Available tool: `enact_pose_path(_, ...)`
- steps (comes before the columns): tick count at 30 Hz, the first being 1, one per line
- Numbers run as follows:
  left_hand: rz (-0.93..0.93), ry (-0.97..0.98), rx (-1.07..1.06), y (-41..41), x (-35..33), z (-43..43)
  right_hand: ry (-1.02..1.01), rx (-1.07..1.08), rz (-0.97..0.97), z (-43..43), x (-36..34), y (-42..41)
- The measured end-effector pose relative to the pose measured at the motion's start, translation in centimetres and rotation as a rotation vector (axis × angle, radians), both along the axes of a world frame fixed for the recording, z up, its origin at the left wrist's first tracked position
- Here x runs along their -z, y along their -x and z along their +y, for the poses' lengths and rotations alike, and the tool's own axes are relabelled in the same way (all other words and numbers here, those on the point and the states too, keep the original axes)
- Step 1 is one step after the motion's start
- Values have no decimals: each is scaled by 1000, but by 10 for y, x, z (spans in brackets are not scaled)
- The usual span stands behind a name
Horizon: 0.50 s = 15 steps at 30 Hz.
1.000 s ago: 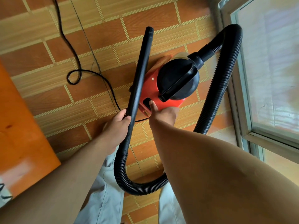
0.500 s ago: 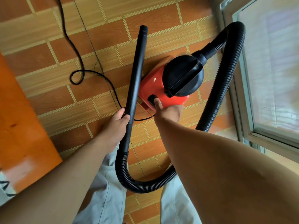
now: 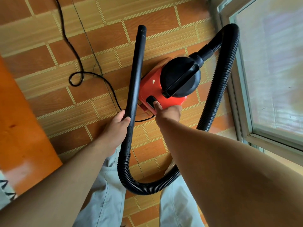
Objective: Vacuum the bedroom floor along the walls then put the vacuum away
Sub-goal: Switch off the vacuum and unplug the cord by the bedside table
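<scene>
Red plastic canister vacuum (image 3: 152,87) sits on orange tiled floor (image 3: 49,99), beside window (image 3: 270,71). Our left grip (image 3: 114,126) wraps black rigid wand (image 3: 135,76) near its hose end; wand's long axis runs away from us, just left of canister. Our right grip (image 3: 168,112), nearer canister, presses one digit on black switch (image 3: 150,100); we cannot tell remaining fingers' curl.

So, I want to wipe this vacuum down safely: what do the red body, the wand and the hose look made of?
The red body looks like hard moulded plastic, glossy, with a small bright glint. The wand is a rigid, smooth black tube with dull sheen, probably plastic; painted metal can't be excluded. The hose seems flexible ribbed black plastic, bent in a loop.
</scene>
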<state>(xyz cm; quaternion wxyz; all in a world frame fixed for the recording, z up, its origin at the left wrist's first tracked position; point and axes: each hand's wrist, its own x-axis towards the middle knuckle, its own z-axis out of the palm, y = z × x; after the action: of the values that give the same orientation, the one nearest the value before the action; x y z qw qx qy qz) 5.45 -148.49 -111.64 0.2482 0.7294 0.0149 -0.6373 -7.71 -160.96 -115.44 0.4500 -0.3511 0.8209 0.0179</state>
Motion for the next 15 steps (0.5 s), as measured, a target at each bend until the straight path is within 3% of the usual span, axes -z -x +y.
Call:
enact_pose_path(9, -54, 14, 25, 10, -10, 2, -75, -24, -44, 2, -16, 5)
enact_pose_path(15, -63, 35, -6, 31, -38, 3, -108, -171, -123, 18, -51, 15)
